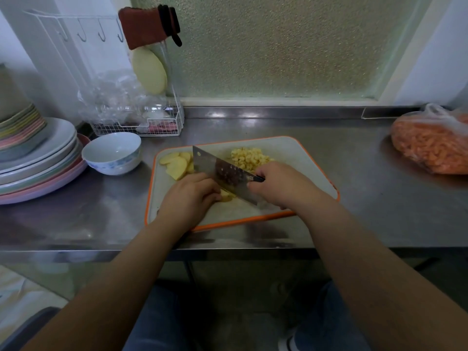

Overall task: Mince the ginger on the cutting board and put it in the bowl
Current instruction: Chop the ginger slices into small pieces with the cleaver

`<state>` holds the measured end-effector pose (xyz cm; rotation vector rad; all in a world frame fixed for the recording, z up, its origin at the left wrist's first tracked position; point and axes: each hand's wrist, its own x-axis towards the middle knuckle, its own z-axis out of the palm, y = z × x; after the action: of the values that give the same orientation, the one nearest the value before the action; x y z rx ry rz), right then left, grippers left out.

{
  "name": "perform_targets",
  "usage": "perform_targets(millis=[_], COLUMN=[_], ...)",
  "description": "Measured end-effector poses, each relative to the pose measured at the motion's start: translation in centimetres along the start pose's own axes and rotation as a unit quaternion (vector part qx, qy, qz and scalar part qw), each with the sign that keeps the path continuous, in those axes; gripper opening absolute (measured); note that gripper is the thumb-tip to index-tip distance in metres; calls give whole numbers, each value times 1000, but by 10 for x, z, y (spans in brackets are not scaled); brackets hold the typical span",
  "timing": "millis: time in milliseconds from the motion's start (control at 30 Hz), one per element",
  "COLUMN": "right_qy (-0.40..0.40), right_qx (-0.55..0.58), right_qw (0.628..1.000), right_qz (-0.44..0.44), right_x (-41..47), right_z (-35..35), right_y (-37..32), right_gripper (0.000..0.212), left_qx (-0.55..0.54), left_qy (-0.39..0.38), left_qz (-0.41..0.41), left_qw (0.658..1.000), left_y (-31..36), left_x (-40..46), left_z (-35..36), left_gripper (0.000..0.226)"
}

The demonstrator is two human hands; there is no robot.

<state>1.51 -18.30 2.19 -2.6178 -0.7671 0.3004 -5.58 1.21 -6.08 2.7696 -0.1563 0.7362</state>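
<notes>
On the orange-rimmed grey cutting board (304, 158), near its front edge, the right hand (277, 184) has its fingers curled tight round the black handle of a broad steel cleaver (222, 173), whose blade runs diagonally from the hand toward the board's back left corner. Just left of the blade, the left hand (192, 193) lies knuckles-up with fingers curled, pressing down on a pale yellow piece of ginger (226, 196) that touches the blade's lower edge. A fan of flat ginger slices (177, 164) lies at the board's back left corner, and a heap of small yellow ginger dice (249, 157) sits toward its back edge, to the right of the blade.

Most of the held piece is hidden under the left hand's fingers, and the cleaver handle is almost wholly covered by the right hand. The dice are partly screened by the blade.

Off the board's left edge stands a white ceramic bowl with a blue pattern (112, 153), beside a stack of pastel plates (38, 158) at the bench's left end. The bench (367, 198) is brushed stainless steel. A white wire rack (141, 122) holding crumpled clear plastic stands at the back, a clear bag of orange pieces (430, 145) lies at the right end, and a frosted glass pane (278, 46) rises behind.
</notes>
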Motion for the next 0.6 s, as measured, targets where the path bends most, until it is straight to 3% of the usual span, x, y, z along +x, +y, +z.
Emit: perform_targets(millis=[200,600], right_qy=[-4,19], right_qx=[-63,-36], right_qw=[998,998], right_qz=[-30,-45], right_x=[-1,-8], right_z=[12,4], right_y=[-6,-9], right_gripper=[25,26], left_qx=[-54,-65], left_qy=[22,36], left_qz=[-91,-137], left_qw=[994,988], left_y=[9,16], left_x=[-4,-3], left_z=[4,9], left_gripper=[5,5])
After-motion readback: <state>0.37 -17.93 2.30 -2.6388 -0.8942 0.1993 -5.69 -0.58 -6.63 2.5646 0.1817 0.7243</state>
